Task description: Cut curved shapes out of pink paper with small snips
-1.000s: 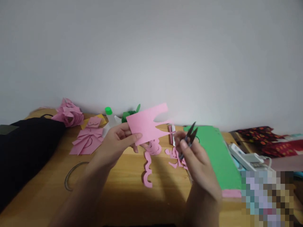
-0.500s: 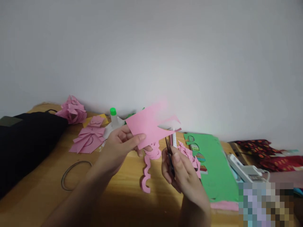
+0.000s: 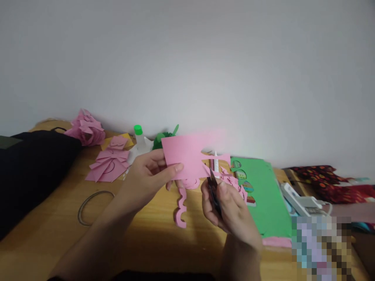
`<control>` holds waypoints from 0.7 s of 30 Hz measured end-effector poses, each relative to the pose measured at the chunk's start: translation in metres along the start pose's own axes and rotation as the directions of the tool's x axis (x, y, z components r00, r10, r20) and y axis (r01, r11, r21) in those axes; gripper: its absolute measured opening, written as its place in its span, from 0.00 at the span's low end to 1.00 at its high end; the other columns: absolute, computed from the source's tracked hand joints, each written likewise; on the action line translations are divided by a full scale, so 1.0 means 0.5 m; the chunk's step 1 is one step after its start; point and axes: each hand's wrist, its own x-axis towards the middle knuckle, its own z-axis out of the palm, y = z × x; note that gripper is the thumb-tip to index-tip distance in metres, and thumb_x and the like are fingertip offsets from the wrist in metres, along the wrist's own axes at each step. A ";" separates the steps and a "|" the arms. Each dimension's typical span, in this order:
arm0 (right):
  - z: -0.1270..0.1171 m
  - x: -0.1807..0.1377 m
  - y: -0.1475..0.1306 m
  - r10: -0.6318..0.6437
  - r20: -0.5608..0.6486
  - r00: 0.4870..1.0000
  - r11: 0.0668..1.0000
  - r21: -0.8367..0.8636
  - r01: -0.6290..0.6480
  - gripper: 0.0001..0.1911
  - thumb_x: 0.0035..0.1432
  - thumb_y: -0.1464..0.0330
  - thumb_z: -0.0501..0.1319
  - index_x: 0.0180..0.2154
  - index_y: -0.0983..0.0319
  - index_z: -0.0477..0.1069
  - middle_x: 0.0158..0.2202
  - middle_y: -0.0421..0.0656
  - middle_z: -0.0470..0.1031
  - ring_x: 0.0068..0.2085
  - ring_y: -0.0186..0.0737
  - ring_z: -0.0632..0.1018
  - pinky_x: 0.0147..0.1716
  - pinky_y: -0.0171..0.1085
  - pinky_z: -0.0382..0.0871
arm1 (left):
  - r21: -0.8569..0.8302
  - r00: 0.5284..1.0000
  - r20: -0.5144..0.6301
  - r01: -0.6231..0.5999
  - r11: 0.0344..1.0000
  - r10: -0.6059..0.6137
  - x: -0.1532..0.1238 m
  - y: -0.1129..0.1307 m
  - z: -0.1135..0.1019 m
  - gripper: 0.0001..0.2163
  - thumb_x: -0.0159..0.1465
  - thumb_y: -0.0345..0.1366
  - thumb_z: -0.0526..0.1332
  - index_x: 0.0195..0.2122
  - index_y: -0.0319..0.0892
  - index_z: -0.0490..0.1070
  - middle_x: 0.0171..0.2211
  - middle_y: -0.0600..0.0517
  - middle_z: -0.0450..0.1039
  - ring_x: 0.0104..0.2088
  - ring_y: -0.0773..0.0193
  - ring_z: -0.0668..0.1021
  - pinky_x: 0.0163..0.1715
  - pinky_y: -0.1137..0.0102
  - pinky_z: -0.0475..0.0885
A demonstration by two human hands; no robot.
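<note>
Between thumb and fingers, my left hand [image 3: 149, 175] grips a sheet of pink paper [image 3: 184, 150] by its lower left part. Cut-outs and narrow strips run along the paper's right side, and its upper right corner is blurred. My right hand [image 3: 230, 205] is closed around dark scissors [image 3: 215, 191], whose blades point up at the paper's lower right edge. Whether the blades touch the paper I cannot tell. Below the sheet, a wavy pink paper strip [image 3: 181, 216] lies on the wooden table [image 3: 152, 238], beside curled pink pieces [image 3: 191, 183].
Folded pink papers [image 3: 109, 164], a crumpled pink bundle [image 3: 86, 128] and a green-capped glue bottle [image 3: 140, 136] stand at the back left. Black fabric [image 3: 35, 171] covers the left side. A wire ring [image 3: 83, 205], green sheet [image 3: 263, 195] and power strip [image 3: 301, 199] lie about.
The pink paper has turned clockwise, so its top edge is nearly level. Its cut strips now point right. My right hand has shifted slightly right with the scissors.
</note>
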 end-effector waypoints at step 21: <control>0.006 0.009 -0.005 0.023 0.027 0.999 0.999 0.041 -0.024 0.23 0.67 0.48 0.47 0.31 0.59 0.62 0.14 0.31 0.58 0.14 0.26 0.54 0.11 0.29 0.45 | 0.099 0.999 -0.015 -0.047 0.994 0.049 -0.001 0.004 -0.007 0.04 0.59 0.32 0.66 0.27 0.40 0.76 0.19 0.55 0.75 0.18 0.73 0.73 0.16 0.79 0.68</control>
